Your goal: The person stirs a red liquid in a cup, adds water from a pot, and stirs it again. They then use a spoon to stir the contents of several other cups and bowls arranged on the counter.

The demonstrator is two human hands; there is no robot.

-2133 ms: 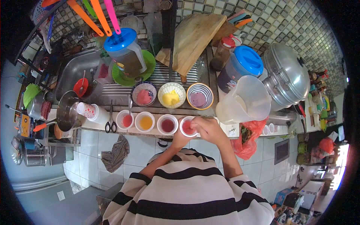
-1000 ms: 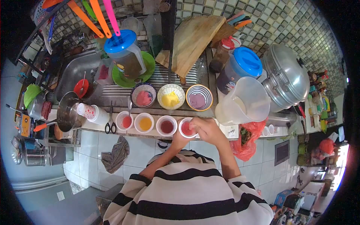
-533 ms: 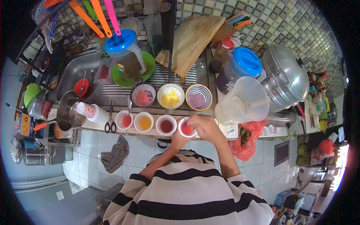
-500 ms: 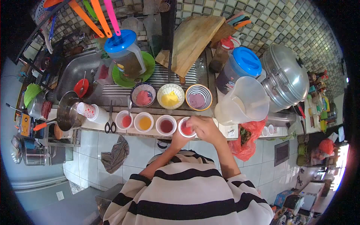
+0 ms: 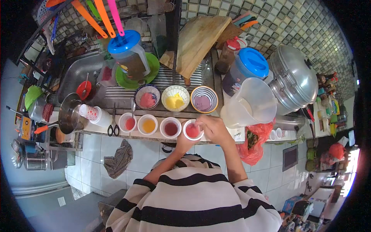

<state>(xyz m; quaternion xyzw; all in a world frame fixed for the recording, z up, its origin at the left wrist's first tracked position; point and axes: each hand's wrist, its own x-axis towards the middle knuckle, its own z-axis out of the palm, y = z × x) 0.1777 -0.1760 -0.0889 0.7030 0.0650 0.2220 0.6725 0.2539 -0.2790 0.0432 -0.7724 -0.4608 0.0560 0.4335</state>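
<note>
Several white cups of coloured liquid stand in a row along the counter's front edge. The rightmost cup [image 5: 192, 130] holds red liquid. My left hand [image 5: 182, 142] grips this cup from below and the front. My right hand [image 5: 213, 129] is at the cup's right rim, fingertips pinched over it; whether they hold anything I cannot tell. To the left stand a dark red cup [image 5: 171, 127], an orange cup [image 5: 147, 124] and a pink cup [image 5: 128, 122] with a spoon in it.
Behind the cups sit three bowls: pink [image 5: 147, 98], yellow [image 5: 175, 98], purple [image 5: 204, 101]. A clear jug of pale liquid [image 5: 249, 104] stands right of my hands. Scissors [image 5: 113, 125], stacked cups [image 5: 92, 114], a pot [image 5: 70, 114], a sink [image 5: 79, 71] and a red bag [image 5: 255, 144] surround them.
My hands and the red cup have stayed in nearly the same spot. The right hand's fingers have shifted slightly at the cup's rim.
</note>
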